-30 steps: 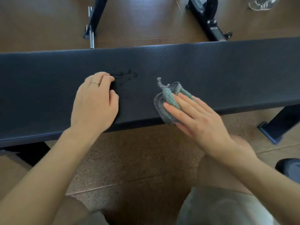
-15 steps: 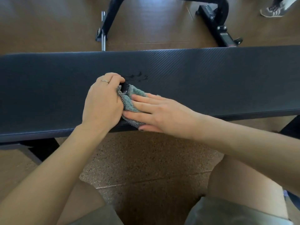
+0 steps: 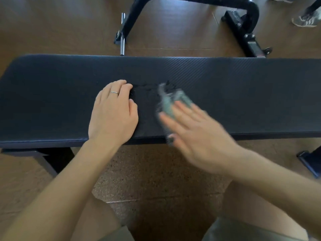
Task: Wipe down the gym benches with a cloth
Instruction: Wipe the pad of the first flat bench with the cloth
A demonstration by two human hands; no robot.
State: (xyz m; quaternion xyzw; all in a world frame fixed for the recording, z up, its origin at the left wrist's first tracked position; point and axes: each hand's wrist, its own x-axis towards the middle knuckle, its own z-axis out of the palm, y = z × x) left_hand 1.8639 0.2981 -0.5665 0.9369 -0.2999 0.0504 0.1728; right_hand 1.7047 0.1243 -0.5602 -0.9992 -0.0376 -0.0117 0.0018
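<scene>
Two hands are working on one long black padded bench (image 3: 225, 87), which is spanning nearly the whole view above a speckled rubber floor (image 3: 152, 174). Behind it, another machine's black frame (image 3: 243, 23) is standing on brown flooring, and a sneaker (image 3: 303, 21) is showing at the top right corner.

On the pad, the left hand (image 3: 112, 115) is resting flat, its fingers (image 3: 119, 86) loosely extended and holding nothing, a thin ring (image 3: 113, 92) on one of them. Just to its right, a torn or scuffed patch (image 3: 149, 88) is breaking the vinyl.

The right hand (image 3: 196, 134) is blurring with motion, its straight fingers (image 3: 182, 110) pressing a teal cloth (image 3: 171, 101) against the pad near the front edge, beside that damaged patch.

Likely trouble from here: the cloth's loose end is passing right at the ragged patch, so it could be snagging there and lifting the vinyl further. Since flat fingers are only pressing, not gripping, a fast stroke could be slipping the cloth off the front edge onto the floor.
</scene>
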